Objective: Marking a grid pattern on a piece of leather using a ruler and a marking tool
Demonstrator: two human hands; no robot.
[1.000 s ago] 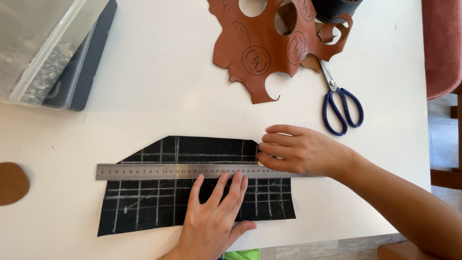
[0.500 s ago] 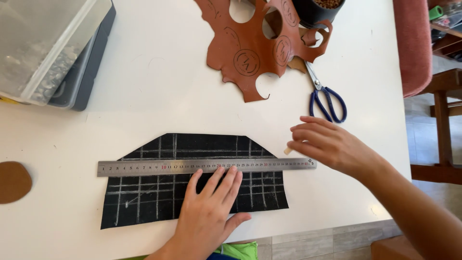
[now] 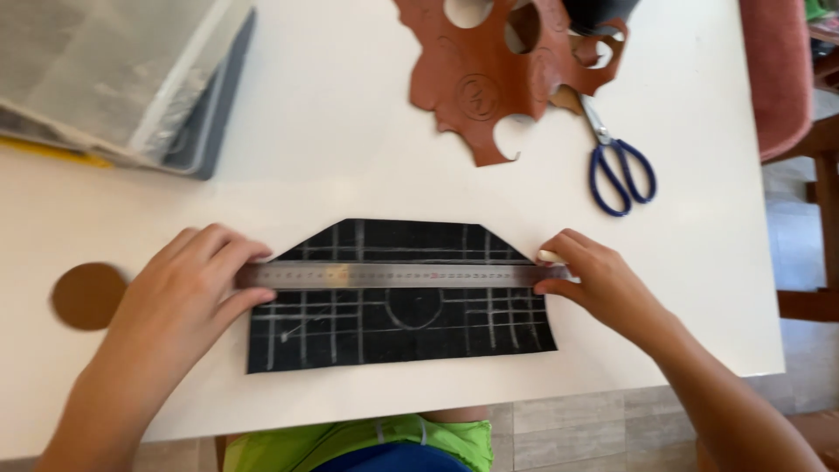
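Observation:
A black leather piece (image 3: pixel 402 328) marked with a pale grid and a drawn circle lies flat on the white table (image 3: pixel 332 131). Across it lies a long steel ruler (image 3: pixel 402 275), running left to right. My left hand (image 3: pixel 188 288) grips the ruler's left end with fingers over the top. At the ruler's right end, my right hand (image 3: pixel 594 280) pinches it between thumb and fingers, with a small pale object at its fingertips. Both hands rest on the table beside the black piece.
A brown leather sheet (image 3: pixel 489 79) with round cut-outs lies at the far side, blue-handled scissors (image 3: pixel 616 162) beside it. A brown leather disc (image 3: pixel 87 295) sits at the left. A clear plastic box (image 3: pixel 114 79) fills the far left corner. A red chair (image 3: pixel 778 70) stands right.
My left hand moved from the middle of the black piece to the ruler's left end. My right hand came back to grip the ruler's right end. The drawn circle is now uncovered.

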